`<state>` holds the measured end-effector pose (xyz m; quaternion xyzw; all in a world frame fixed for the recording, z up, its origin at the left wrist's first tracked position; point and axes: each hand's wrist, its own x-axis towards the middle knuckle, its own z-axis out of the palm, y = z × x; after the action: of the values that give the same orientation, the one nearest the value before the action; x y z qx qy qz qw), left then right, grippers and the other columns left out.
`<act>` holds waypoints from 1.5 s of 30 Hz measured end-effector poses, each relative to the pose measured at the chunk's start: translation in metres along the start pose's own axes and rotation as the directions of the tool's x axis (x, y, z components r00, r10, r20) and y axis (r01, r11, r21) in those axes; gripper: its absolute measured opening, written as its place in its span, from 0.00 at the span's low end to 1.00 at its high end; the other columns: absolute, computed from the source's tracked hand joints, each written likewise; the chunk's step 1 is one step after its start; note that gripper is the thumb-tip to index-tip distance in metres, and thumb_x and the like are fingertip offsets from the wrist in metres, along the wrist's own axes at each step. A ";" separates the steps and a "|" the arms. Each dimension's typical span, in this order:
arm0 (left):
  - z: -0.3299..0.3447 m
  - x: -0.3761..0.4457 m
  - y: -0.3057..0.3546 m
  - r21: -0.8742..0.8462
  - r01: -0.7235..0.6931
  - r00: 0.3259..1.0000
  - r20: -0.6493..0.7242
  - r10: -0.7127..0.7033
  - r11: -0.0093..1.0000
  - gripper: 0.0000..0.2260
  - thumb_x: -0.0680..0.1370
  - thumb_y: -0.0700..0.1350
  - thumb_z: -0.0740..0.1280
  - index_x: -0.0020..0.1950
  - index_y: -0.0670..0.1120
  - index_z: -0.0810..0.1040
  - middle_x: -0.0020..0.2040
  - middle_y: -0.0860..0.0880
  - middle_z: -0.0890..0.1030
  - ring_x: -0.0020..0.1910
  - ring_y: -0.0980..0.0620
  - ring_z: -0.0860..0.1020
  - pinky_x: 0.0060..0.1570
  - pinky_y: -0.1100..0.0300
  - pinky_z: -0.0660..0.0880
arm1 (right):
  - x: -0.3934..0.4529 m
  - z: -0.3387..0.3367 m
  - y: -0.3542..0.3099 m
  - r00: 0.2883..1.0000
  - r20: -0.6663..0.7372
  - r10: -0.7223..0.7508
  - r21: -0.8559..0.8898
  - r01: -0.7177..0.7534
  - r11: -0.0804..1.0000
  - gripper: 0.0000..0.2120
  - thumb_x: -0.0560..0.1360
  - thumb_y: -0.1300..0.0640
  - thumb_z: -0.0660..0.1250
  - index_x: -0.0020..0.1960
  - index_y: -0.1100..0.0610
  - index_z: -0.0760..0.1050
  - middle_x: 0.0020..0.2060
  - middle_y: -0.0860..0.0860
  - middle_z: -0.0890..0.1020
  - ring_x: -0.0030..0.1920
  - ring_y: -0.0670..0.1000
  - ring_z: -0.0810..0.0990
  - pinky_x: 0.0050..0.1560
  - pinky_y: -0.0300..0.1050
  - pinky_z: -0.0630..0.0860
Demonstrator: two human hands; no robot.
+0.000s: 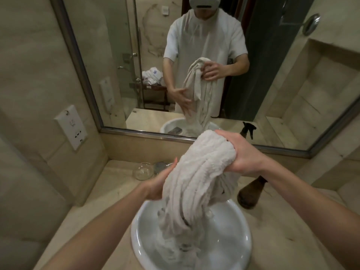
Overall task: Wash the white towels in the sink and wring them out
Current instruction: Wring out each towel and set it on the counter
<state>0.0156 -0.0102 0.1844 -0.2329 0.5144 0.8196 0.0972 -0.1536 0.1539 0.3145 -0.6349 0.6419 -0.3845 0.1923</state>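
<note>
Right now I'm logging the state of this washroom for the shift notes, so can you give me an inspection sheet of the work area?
Surface: beige stone counter around a round white sink.
Job's things: one white towel, bunched, its lower end hanging into the sink.
Clutter: glass bowl behind the sink; brown spray bottle to its right.
Hands: right hand grips the towel's top; left hand rests flat against its side.
Cables: nothing seen.
Surroundings: mirror ahead; wall socket plate on the left.
</note>
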 end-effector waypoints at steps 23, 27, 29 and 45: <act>0.024 -0.043 0.063 0.551 -0.388 0.846 -0.106 0.522 0.739 0.21 0.59 0.35 0.74 0.51 0.49 0.81 0.46 0.53 0.86 0.46 0.57 0.83 0.45 0.63 0.80 | -0.012 0.015 0.016 0.960 0.057 0.275 -0.081 -0.270 0.959 0.64 0.61 0.47 0.84 0.79 0.35 0.41 0.74 0.39 0.67 0.73 0.39 0.67 0.72 0.47 0.65; 0.030 -0.056 0.084 0.628 -0.434 0.823 -0.015 0.567 0.646 0.16 0.64 0.29 0.73 0.45 0.47 0.81 0.37 0.57 0.81 0.37 0.62 0.78 0.37 0.66 0.74 | 0.000 0.009 -0.008 0.965 0.134 0.226 -0.228 -0.192 0.955 0.53 0.60 0.44 0.84 0.76 0.40 0.57 0.69 0.38 0.70 0.70 0.42 0.70 0.70 0.54 0.72; 0.033 -0.063 0.089 0.657 -0.444 0.820 0.025 0.571 0.609 0.13 0.64 0.28 0.73 0.41 0.44 0.80 0.35 0.55 0.79 0.35 0.60 0.76 0.36 0.63 0.75 | 0.005 0.016 -0.020 0.959 0.142 0.247 -0.285 -0.199 0.938 0.46 0.59 0.44 0.85 0.68 0.41 0.62 0.62 0.39 0.70 0.64 0.42 0.72 0.65 0.53 0.76; -0.072 -0.078 0.083 0.215 -0.067 0.996 0.065 0.054 0.974 0.31 0.75 0.63 0.67 0.72 0.46 0.73 0.68 0.39 0.76 0.45 0.48 0.81 0.43 0.58 0.80 | 0.024 0.075 -0.018 0.977 -0.193 -0.090 -0.592 -0.043 0.805 0.17 0.66 0.37 0.70 0.44 0.46 0.70 0.43 0.42 0.70 0.42 0.43 0.69 0.41 0.42 0.69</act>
<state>0.0711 -0.1055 0.2621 -0.1809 0.6045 0.7676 0.1122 -0.0896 0.1138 0.2865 -0.6266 0.7385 -0.2323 -0.0895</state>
